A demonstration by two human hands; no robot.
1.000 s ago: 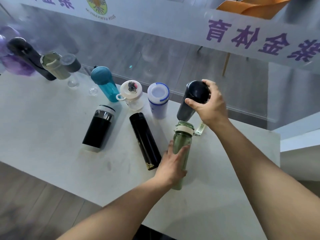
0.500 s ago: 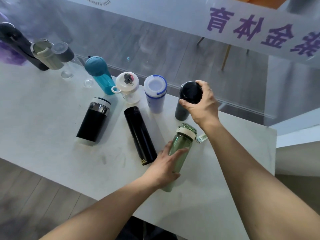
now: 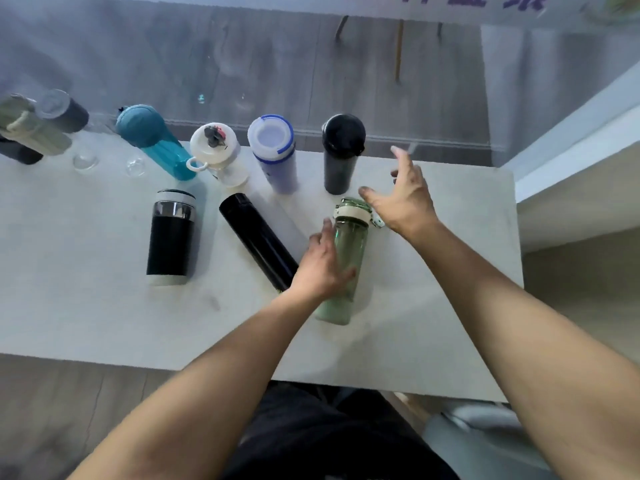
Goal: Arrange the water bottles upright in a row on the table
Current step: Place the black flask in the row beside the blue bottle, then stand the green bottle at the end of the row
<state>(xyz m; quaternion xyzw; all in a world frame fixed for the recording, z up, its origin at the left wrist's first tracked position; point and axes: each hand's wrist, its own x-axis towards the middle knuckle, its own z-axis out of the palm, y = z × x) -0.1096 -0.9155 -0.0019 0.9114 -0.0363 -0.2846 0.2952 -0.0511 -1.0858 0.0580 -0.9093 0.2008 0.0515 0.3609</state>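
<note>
A row of upright bottles lines the table's far edge: a teal bottle (image 3: 152, 143), a clear one with a white lid (image 3: 216, 152), a white-and-blue one (image 3: 275, 152) and a dark grey bottle with a black cap (image 3: 341, 154). My right hand (image 3: 403, 195) hovers open just right of the dark grey bottle, not touching it. A green bottle (image 3: 346, 258) lies on the table with my left hand (image 3: 320, 268) wrapped around its middle. A slim black flask (image 3: 258, 239) and a black tumbler (image 3: 171, 237) lie flat to the left.
More bottles, a pale green one (image 3: 33, 131) and a dark one (image 3: 67, 114), stand at the far left. The white table (image 3: 86, 323) ends close on the right, with a glass wall behind it and a white ledge (image 3: 571, 161) beyond the right edge.
My right hand has let go of the dark grey bottle, which now stands upright in the row, and has opened beside it. My left hand stays on the green bottle.
</note>
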